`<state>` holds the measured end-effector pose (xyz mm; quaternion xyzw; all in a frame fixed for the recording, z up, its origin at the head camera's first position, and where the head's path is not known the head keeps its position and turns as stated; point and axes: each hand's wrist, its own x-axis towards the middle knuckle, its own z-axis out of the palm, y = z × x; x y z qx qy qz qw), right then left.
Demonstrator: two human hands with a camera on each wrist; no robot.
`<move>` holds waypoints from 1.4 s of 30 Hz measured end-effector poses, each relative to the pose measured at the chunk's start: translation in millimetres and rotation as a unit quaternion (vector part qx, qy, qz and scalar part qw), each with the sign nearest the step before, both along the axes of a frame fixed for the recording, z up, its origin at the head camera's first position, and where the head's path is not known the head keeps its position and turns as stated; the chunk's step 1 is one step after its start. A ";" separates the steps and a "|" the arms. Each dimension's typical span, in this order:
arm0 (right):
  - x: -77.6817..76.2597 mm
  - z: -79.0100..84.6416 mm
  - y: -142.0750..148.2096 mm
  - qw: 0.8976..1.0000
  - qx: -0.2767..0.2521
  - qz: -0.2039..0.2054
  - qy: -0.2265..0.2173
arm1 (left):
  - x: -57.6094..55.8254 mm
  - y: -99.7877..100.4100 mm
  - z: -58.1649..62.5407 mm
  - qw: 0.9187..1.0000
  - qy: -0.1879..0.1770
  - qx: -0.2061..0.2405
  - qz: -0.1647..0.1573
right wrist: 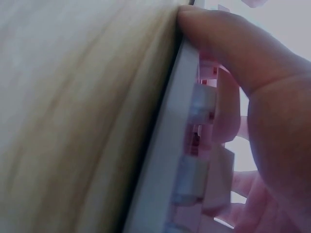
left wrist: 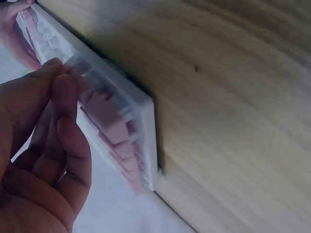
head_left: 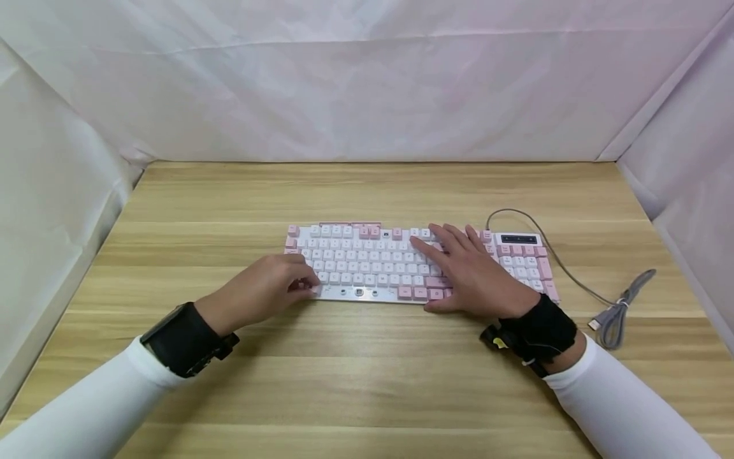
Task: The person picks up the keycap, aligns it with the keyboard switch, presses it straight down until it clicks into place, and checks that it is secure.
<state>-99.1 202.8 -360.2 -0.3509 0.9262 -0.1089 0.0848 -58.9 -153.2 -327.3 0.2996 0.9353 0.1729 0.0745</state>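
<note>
A white and pink keyboard (head_left: 367, 261) lies flat on the wooden table. Bare switch mounts (head_left: 359, 292) show along its front row, where keycaps are off, and another gap shows in the top row. My left hand (head_left: 275, 284) is at the front left corner, thumb and index finger pinching a small pink keycap (left wrist: 80, 80) right at the key row; the fingertips partly hide it. Spread over the right part of the keys, my right hand (head_left: 473, 277) rests with straight fingers. Its thumb (right wrist: 214, 29) lies along the keyboard's front edge.
A grey cable (head_left: 539, 223) runs from the keyboard's back edge to a tied bundle with a USB plug (head_left: 596, 323) on the right. White cloth walls (head_left: 367, 95) stand at the back and both sides of the table (head_left: 367, 370).
</note>
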 end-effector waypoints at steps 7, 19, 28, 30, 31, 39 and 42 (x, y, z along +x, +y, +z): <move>-0.2 0.1 -1.4 1.000 -0.002 0.002 0.003 | 3.1 -0.7 0.5 1.000 0.012 -0.003 0.007; -0.8 -0.3 -3.6 1.000 -0.008 0.006 0.014 | 6.9 3.6 5.4 0.998 0.041 -0.040 0.002; -1.3 0.2 -4.2 1.000 0.001 0.009 0.009 | 7.6 12.2 11.2 0.994 0.062 -0.081 -0.028; -1.3 0.0 -4.2 1.000 -0.001 0.009 0.012 | 7.6 12.1 11.4 0.995 0.059 -0.081 -0.028; -1.4 -0.1 -4.0 1.000 -0.001 0.010 0.013 | 7.6 12.2 11.5 0.994 0.060 -0.081 -0.029; -0.9 -1.1 -0.4 1.000 -0.006 0.007 0.011 | 8.4 12.9 5.9 0.989 0.098 -0.097 -0.056; -0.1 -2.1 1.2 1.000 -0.009 0.005 0.009 | 9.8 13.0 1.0 0.984 0.113 -0.117 -0.069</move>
